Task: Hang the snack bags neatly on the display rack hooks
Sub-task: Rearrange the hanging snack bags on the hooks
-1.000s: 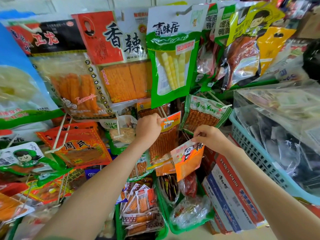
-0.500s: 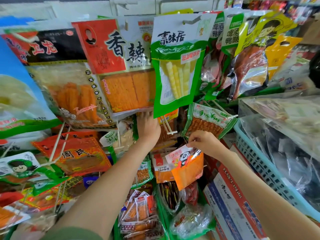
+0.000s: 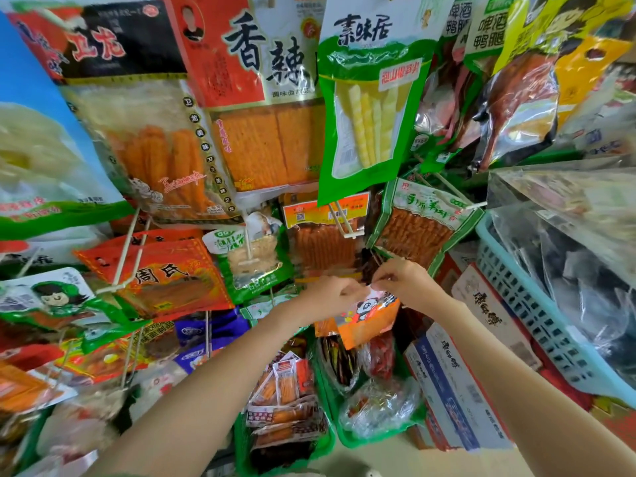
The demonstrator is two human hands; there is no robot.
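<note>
Now we pinch the orange panda snack bag (image 3: 370,320) top with left hand (image 3: 332,297) and right hand (image 3: 402,284); next, thread its hole onto a hook.

Snack shop, close up to hanging stock.

Above the left hand (image 3: 330,297) and right hand (image 3: 406,284), crowded with printed snack bags in overlapping rows on white wire hooks (image 3: 342,220): a red spicy-strip bag (image 3: 254,80), a green bamboo-shoot bag (image 3: 368,108), vacuum-packed duck legs (image 3: 516,108) up to the right, with like packs hung one behind another. Between the hands, an orange panda bag (image 3: 368,320) pinched at its top edge. Below the hands, green trays (image 3: 378,440) heaped with small loose packets (image 3: 285,390). Right of the right hand, printed cartons (image 3: 457,390) stood on end, and beyond them a pale blue basket (image 3: 537,304) stuffed with clear-wrapped goods.
</note>
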